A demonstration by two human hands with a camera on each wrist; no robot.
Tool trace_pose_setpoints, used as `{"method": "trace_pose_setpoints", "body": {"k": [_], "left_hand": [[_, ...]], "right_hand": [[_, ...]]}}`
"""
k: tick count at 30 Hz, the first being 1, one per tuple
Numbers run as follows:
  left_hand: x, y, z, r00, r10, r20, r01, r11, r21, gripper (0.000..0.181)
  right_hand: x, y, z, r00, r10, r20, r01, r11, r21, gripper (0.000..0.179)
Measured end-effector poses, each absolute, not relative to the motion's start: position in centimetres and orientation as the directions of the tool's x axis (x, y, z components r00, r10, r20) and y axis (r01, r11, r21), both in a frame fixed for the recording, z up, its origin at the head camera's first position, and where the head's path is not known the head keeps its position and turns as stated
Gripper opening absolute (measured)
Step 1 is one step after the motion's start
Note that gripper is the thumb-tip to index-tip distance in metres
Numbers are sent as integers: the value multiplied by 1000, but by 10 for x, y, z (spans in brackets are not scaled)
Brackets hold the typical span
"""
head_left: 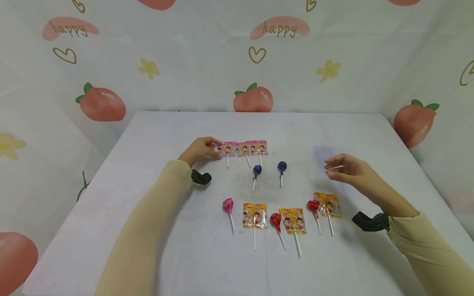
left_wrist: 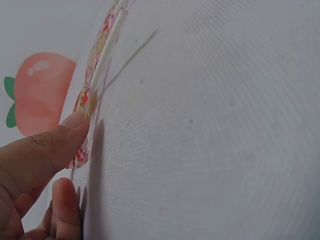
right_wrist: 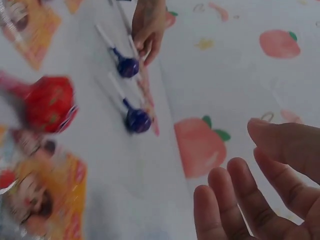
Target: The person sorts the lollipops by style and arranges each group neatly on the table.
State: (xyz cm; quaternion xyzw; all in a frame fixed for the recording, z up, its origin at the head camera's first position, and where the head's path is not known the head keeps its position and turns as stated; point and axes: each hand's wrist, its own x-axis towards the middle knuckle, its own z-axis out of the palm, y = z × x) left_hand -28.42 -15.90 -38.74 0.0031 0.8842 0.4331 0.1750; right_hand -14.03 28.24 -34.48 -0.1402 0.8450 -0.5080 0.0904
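My left hand (head_left: 200, 150) pinches the left edge of a flat lollipop in a pink wrapper (head_left: 228, 148), at the left end of a row. In the left wrist view the thumb (left_wrist: 60, 140) lies on the wrapper, and the other fingers are partly hidden. Two more pink-wrapped lollipops (head_left: 243, 148) (head_left: 258, 147) continue the row to the right, their sticks pointing toward me. My right hand (head_left: 348, 167) hovers over the table's right side, holding nothing, its fingers loosely bent. Below it lie a yellow-wrapped lollipop (head_left: 332, 204) and a round red lollipop (head_left: 313, 204).
Two round purple lollipops (head_left: 257, 169) (head_left: 282, 166) lie in front of the pink row. Nearer me are a round pink lollipop (head_left: 228, 204), two yellow-wrapped ones (head_left: 254, 215) (head_left: 293, 220) and another red one (head_left: 275, 220). A patterned cloth (head_left: 200, 82) hangs behind the white table (head_left: 207, 255).
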Motion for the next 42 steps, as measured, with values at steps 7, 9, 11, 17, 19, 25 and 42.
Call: {"method": "trace_pose_setpoints", "body": {"k": [7, 9, 11, 17, 19, 25, 42], "left_hand": [[-283, -158, -387, -938, 159, -309, -141, 637, 758, 50], [-284, -159, -386, -937, 158, -311, -141, 645, 751, 50], [-284, -159, -386, -936, 156, -316, -144, 649, 747, 49], [-284, -159, -386, -934, 158, -319, -139, 662, 736, 50], [-284, -159, -386, -934, 159, -320, -139, 663, 736, 51], [-284, -159, -385, -934, 157, -320, -141, 661, 737, 50], [-284, -159, -387, -936, 146, -321, -149, 662, 734, 50]], "right_hand": [[-124, 307, -365, -944, -322, -63, -132, 548, -826, 38], [-120, 311, -369, -942, -320, -99, -117, 594, -796, 43], [-116, 314, -372, -936, -325, -133, -107, 625, -773, 46], [-111, 313, -384, -916, -375, -139, -142, 629, -764, 50], [-110, 312, -387, -912, -393, -117, -169, 621, -765, 50], [-109, 305, -392, -915, -398, -58, -233, 641, -732, 55], [-109, 286, -393, -932, -333, -141, -181, 766, -617, 66]]}}
